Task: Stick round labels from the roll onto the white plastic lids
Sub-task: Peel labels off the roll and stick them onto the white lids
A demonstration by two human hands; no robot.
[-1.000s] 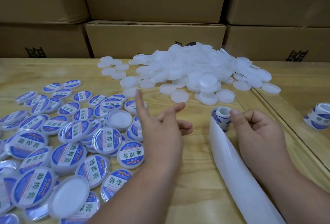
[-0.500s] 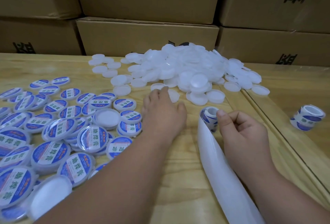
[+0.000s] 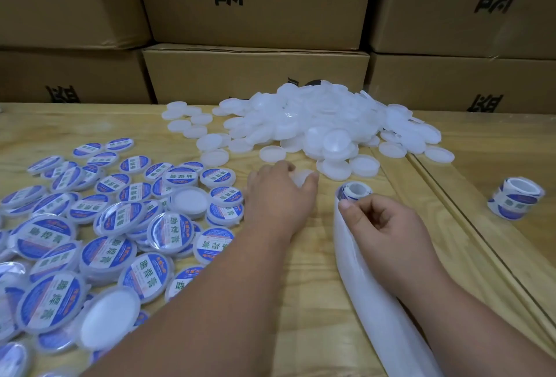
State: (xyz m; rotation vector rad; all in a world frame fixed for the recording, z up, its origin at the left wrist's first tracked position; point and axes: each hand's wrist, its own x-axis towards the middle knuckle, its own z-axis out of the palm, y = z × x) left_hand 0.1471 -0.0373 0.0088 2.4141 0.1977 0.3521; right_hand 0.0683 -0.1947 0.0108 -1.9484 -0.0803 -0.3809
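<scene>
Lids, plain white ones, lie heaped in a pile (image 3: 319,124) at the upper middle of the frame, spilling toward the near edge as loose singles. The left hand (image 3: 279,193) reaches to the near edge of that spill, its fingers curled over one white lid (image 3: 302,177) so the grip is on that lid. Just right of it, in the middle of the frame, the label roll (image 3: 355,191) stands on the wooden tabletop (image 3: 316,256), and its bare white backing strip (image 3: 379,301) trails down toward the lower right corner. The right hand (image 3: 388,232) rests against the strip just below the roll, thumb on the strip's edge and fingers curled in; whether it truly pinches the strip I cannot tell. Labelled lids (image 3: 99,226), blue and white with printed characters, crowd the left half of the frame, overlapping, a few turned up to show white undersides. A second roll (image 3: 516,202) sits apart at the right edge, beyond a seam in the tabletop. Brown cardboard boxes (image 3: 255,73) are stacked along the top, directly behind the pile.
</scene>
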